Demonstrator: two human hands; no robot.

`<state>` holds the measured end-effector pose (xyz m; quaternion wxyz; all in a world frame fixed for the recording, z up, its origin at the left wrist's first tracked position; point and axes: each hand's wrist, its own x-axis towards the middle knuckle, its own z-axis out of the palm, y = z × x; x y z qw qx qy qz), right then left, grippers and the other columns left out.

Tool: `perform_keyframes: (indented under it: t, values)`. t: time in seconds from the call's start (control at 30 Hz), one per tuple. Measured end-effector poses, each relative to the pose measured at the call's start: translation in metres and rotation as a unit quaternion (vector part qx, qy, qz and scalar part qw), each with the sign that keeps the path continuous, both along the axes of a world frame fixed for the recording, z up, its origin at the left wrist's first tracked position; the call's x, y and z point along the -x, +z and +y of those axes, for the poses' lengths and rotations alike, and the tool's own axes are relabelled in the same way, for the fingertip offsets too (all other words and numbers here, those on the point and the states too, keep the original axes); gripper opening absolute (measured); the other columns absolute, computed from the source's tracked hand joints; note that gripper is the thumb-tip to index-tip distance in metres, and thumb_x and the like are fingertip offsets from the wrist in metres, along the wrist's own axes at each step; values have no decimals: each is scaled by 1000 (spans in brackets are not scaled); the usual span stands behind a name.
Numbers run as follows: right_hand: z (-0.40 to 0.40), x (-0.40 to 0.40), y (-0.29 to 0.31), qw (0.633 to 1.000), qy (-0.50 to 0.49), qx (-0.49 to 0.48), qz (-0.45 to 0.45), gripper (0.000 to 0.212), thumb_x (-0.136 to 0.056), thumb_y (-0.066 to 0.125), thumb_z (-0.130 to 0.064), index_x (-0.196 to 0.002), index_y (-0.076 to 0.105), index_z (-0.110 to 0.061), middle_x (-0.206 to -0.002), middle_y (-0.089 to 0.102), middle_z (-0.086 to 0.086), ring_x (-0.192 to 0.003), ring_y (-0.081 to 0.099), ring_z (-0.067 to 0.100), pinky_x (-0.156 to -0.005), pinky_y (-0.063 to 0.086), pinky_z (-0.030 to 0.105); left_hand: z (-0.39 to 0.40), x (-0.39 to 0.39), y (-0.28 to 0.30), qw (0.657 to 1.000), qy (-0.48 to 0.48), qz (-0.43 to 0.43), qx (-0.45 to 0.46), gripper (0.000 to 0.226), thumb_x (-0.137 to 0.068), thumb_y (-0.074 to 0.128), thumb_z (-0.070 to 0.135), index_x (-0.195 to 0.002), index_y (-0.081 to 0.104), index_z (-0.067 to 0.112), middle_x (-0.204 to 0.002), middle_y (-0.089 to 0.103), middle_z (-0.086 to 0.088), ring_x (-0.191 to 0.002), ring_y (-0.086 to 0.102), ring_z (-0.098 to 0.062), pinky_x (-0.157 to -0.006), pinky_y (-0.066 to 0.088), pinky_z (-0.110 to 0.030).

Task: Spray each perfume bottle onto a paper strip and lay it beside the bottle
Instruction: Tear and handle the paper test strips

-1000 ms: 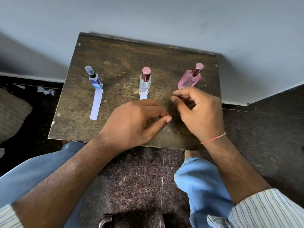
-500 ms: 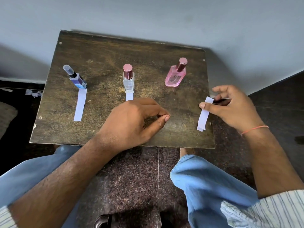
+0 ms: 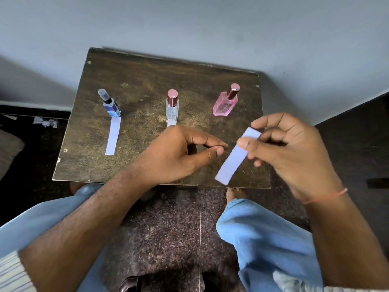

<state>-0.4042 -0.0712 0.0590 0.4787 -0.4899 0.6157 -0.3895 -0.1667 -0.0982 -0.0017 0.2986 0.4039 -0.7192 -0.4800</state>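
Three perfume bottles stand in a row on the dark wooden table (image 3: 147, 76): a blue one (image 3: 111, 107) at left, a clear one (image 3: 172, 108) in the middle, a pink one (image 3: 226, 102) at right. A white paper strip (image 3: 113, 137) lies in front of the blue bottle. Another strip (image 3: 171, 123) shows just below the clear bottle, mostly hidden by my left hand (image 3: 179, 153), which hovers over the table with curled fingers and holds nothing. My right hand (image 3: 288, 148) pinches a third strip (image 3: 235, 159) near its top, in front of the pink bottle.
The table stands against a grey wall (image 3: 189, 24). Scraps of paper (image 3: 45, 122) lie on the dark floor at left. My knees in blue jeans (image 3: 263, 234) sit just below the table's front edge. A dark object (image 3: 130, 284) lies on the floor at the bottom.
My right hand went out past the table's right edge, took a paper strip, and now brings it back left over the table. My left hand has stayed in place.
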Motion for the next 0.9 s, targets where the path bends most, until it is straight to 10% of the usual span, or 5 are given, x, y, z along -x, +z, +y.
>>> perform_keyframes:
  t: [0.23,0.5,0.63,0.9]
  values:
    - [4,-34,-38,997,-25,-41,-67,23,-88,83,0,-107,73,-8,-79,76,19,-64,67,19,-60,56,27,9,-36,-9,990,-95,-21,-98,24,-104,71,9,-122,83,21,-110,84,12,-95,82,-17,-85,64,-34]
    - [-21,-33,-57,995,1,-57,-87,13,-90,81,-1,-99,79,-11,-77,75,8,-64,67,16,-63,59,29,4,-50,-8,978,-102,-18,-179,35,-97,76,-2,-123,80,20,-74,74,29,-56,56,1,-56,44,-16]
    - [-23,-30,-59,995,2,-54,-89,14,-90,81,0,-100,78,-8,-79,76,12,-65,68,16,-62,60,27,0,-46,-4,977,-100,-50,-179,33,-96,81,12,-125,79,27,-69,70,32,-58,47,-16,-56,37,-25]
    - [-18,-35,-56,991,22,-66,-111,31,-76,86,-17,-104,77,-7,-75,75,12,-60,67,16,-59,58,26,1,-40,-6,987,-65,-54,-133,21,-101,76,14,-118,84,22,-94,83,18,-70,66,10,-68,47,-10]
